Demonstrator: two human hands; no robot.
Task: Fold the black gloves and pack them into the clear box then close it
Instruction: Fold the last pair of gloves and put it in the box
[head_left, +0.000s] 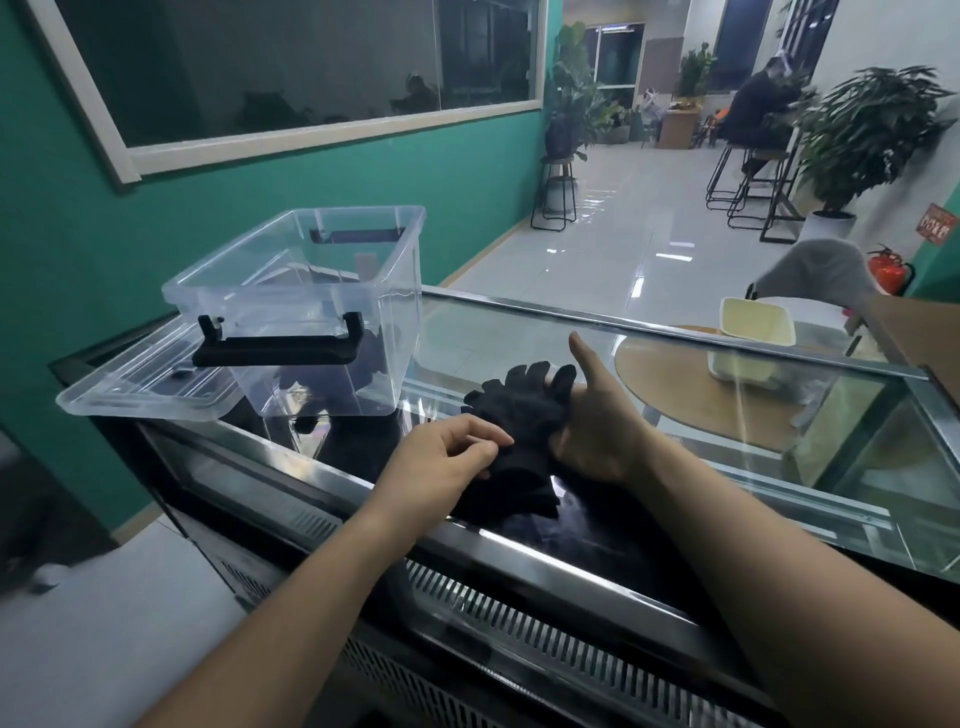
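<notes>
Black gloves (514, 415) bunched on the glass counter (675, 358), caught between both hands, fingers pointing away. Best folded by flattening first, lining up cuffs, then doubling over before lifting. Left hand (447, 457) curled, fingertips pinching the near edge of the fabric. Right hand (597, 421) pressed against the far side, thumb raised, fingers hidden behind cloth. Clear box (311, 312) open, left of the grip, lid (135, 387) beneath and beside it.

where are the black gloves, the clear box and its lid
black gloves (519, 415), head view, palm area
clear box (400, 291), head view, right wall
lid (104, 400), head view, near left rim
</notes>
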